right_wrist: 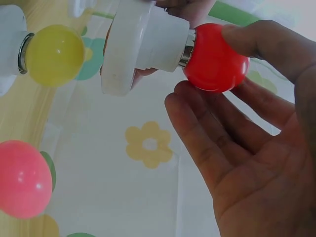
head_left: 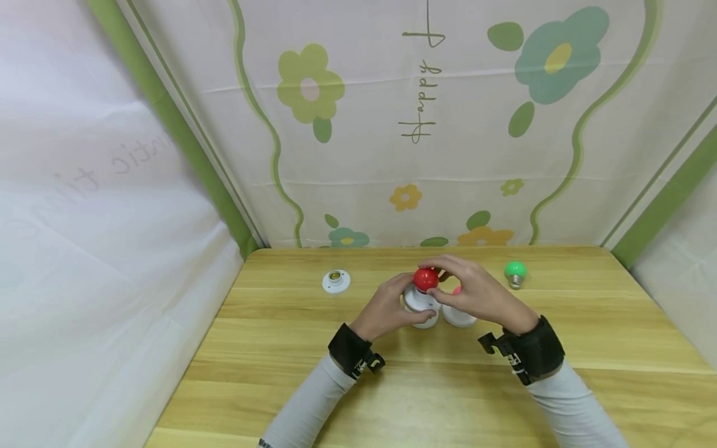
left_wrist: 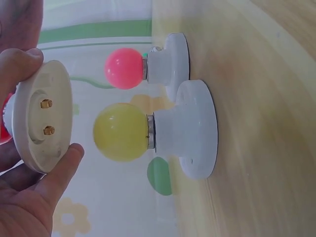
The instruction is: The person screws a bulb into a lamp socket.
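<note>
My left hand grips a white round lamp socket by its rim, off the table; two brass screws show on its underside in the left wrist view. Thumb and fingers of my right hand pinch a red bulb at the mouth of that socket. Part of the bulb's metal screw base shows between the red globe and the white collar. Below the hands, a yellow bulb stands in a second white socket. Beside it, a pink bulb sits in another socket.
On the wooden table, a white socket without a bulb lies at the back left. A green bulb lies loose at the back right. Flower-printed fabric hangs behind the table's far edge, with fabric walls at both sides.
</note>
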`<action>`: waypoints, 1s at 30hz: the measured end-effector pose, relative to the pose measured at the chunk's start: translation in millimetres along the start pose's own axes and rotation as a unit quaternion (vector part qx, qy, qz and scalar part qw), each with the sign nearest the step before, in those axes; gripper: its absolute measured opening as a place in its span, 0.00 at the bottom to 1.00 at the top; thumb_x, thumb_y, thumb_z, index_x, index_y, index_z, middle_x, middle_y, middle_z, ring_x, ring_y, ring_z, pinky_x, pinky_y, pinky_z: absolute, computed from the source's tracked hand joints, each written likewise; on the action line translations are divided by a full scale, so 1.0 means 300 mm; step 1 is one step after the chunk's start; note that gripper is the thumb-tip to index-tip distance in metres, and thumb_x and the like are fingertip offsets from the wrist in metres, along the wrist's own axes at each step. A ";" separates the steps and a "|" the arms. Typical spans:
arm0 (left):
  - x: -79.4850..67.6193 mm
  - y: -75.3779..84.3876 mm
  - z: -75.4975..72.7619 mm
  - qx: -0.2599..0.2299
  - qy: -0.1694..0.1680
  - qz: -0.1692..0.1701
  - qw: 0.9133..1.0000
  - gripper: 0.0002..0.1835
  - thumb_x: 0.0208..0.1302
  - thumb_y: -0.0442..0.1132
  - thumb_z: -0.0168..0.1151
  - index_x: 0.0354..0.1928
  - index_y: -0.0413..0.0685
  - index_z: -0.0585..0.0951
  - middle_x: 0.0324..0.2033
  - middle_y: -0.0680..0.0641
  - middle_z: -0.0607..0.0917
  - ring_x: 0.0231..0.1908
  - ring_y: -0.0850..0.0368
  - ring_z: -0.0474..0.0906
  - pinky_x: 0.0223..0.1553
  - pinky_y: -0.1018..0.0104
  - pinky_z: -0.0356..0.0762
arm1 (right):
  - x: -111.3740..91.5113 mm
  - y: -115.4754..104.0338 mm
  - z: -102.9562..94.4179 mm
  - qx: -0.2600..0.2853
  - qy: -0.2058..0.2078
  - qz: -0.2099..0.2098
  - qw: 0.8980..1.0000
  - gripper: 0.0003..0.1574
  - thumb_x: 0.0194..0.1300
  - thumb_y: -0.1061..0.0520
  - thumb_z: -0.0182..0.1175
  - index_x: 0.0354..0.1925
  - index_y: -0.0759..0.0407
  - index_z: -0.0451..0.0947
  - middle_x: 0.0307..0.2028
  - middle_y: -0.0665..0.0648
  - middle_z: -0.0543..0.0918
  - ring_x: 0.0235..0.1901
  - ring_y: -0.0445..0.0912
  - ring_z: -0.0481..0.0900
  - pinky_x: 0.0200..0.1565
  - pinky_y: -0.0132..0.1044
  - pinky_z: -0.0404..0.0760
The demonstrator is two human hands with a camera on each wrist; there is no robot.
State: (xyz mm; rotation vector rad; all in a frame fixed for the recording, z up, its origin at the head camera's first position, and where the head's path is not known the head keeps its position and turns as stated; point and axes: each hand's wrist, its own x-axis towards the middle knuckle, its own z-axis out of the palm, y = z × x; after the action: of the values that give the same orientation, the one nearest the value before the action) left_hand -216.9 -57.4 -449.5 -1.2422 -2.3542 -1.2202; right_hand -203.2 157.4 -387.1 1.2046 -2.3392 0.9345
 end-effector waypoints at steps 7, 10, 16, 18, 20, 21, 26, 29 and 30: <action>0.003 0.102 -0.039 -0.004 0.011 -0.004 1.000 0.34 0.51 0.38 0.75 0.61 0.44 0.73 0.54 0.47 0.79 0.50 0.59 0.76 0.50 0.70 0.78 | 0.005 -0.002 0.001 -0.042 -0.016 0.027 0.999 0.27 0.56 0.52 0.70 0.54 0.55 0.75 0.47 0.48 0.79 0.40 0.37 0.75 0.39 0.37 0.83; 0.002 0.120 -0.045 -0.007 0.009 -0.010 1.000 0.34 0.50 0.36 0.75 0.61 0.41 0.73 0.54 0.46 0.79 0.51 0.58 0.76 0.51 0.70 0.78 | 0.007 -0.005 0.003 -0.053 -0.021 0.037 0.998 0.27 0.57 0.49 0.69 0.53 0.54 0.74 0.46 0.47 0.79 0.39 0.37 0.75 0.38 0.35 0.83; -0.001 0.073 -0.016 -0.008 0.013 -0.012 1.000 0.36 0.49 0.37 0.75 0.61 0.43 0.72 0.55 0.46 0.79 0.51 0.58 0.75 0.52 0.69 0.77 | 0.003 -0.005 0.002 -0.038 -0.035 0.043 0.998 0.34 0.57 0.48 0.69 0.60 0.54 0.71 0.54 0.50 0.76 0.44 0.39 0.76 0.42 0.40 0.83; -0.002 0.048 -0.005 -0.008 0.012 -0.009 1.000 0.36 0.49 0.39 0.75 0.62 0.45 0.72 0.55 0.47 0.79 0.52 0.59 0.75 0.52 0.70 0.77 | 0.000 -0.003 0.000 -0.021 -0.044 0.039 0.998 0.38 0.57 0.52 0.69 0.64 0.55 0.68 0.60 0.53 0.74 0.48 0.42 0.76 0.46 0.44 0.82; -0.003 0.029 0.001 -0.008 0.009 -0.007 1.000 0.37 0.50 0.41 0.75 0.63 0.49 0.71 0.56 0.49 0.78 0.52 0.60 0.75 0.52 0.70 0.76 | -0.001 -0.001 -0.001 -0.003 -0.053 0.029 0.998 0.41 0.56 0.57 0.68 0.67 0.56 0.66 0.63 0.54 0.71 0.52 0.44 0.75 0.49 0.47 0.81; -0.003 0.023 0.002 -0.008 0.008 -0.005 1.000 0.37 0.51 0.42 0.75 0.64 0.51 0.70 0.56 0.50 0.78 0.53 0.61 0.74 0.52 0.70 0.76 | -0.001 -0.001 -0.002 0.006 -0.056 0.022 0.998 0.41 0.57 0.60 0.67 0.67 0.56 0.65 0.64 0.55 0.70 0.54 0.46 0.74 0.51 0.49 0.80; -0.006 0.011 -0.003 -0.008 -0.001 0.004 1.000 0.38 0.54 0.46 0.72 0.66 0.56 0.67 0.58 0.53 0.76 0.54 0.64 0.73 0.53 0.71 0.76 | -0.002 -0.005 -0.004 0.039 -0.059 0.001 0.997 0.37 0.58 0.67 0.64 0.65 0.57 0.69 0.62 0.55 0.74 0.59 0.48 0.72 0.55 0.51 0.77; -0.008 0.011 -0.005 -0.004 -0.002 0.006 1.000 0.37 0.53 0.47 0.72 0.66 0.55 0.68 0.57 0.53 0.77 0.53 0.64 0.73 0.52 0.72 0.76 | -0.003 -0.008 -0.004 0.046 -0.050 -0.002 0.998 0.35 0.57 0.68 0.65 0.63 0.58 0.72 0.60 0.55 0.77 0.57 0.48 0.74 0.53 0.51 0.79; -0.009 0.012 -0.006 -0.003 -0.002 0.006 1.000 0.37 0.53 0.48 0.73 0.65 0.55 0.68 0.57 0.53 0.77 0.53 0.64 0.74 0.51 0.72 0.76 | -0.003 -0.009 -0.004 0.047 -0.048 -0.003 0.998 0.35 0.56 0.69 0.66 0.63 0.58 0.72 0.59 0.55 0.77 0.56 0.48 0.75 0.52 0.51 0.79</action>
State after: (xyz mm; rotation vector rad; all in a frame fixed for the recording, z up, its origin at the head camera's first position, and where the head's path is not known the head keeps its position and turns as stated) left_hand -212.8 -59.3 -447.9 -1.2589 -2.3450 -1.2224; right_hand -200.4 157.6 -385.5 1.3197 -2.3867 1.0163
